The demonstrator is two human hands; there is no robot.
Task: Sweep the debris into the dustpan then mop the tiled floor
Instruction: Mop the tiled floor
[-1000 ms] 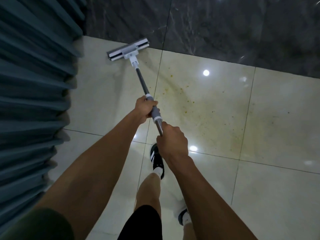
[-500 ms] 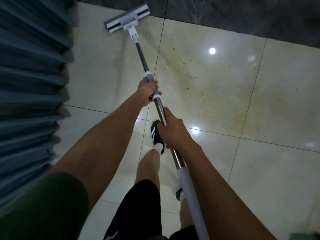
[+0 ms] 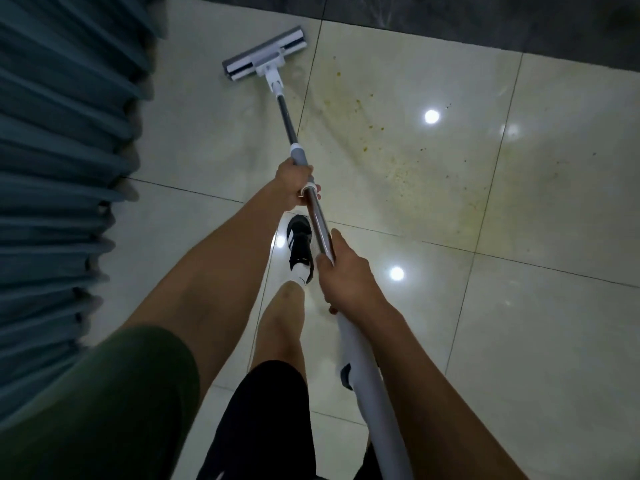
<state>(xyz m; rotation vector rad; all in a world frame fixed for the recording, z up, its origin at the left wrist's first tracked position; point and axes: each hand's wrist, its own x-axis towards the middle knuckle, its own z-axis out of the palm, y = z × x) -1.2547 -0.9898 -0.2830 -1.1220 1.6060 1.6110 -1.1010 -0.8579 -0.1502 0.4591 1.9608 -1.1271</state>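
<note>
yellow grit (image 3: 408,157) lies right of the mop head (image 3: 265,54); with your left hand (image 3: 294,183) and right hand (image 3: 346,275) grasping the pole (image 3: 320,225), you could smear it.

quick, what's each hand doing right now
Left hand: closed round the mop handle at its grey collar.
Right hand: closed round the same handle, lower on the metal section.

Glossy cream tiles (image 3: 554,323) under me w/ ceiling-light glare, dark marble wall (image 3: 485,19) ahead, teal pleated curtain (image 3: 52,168) on my left.
</note>
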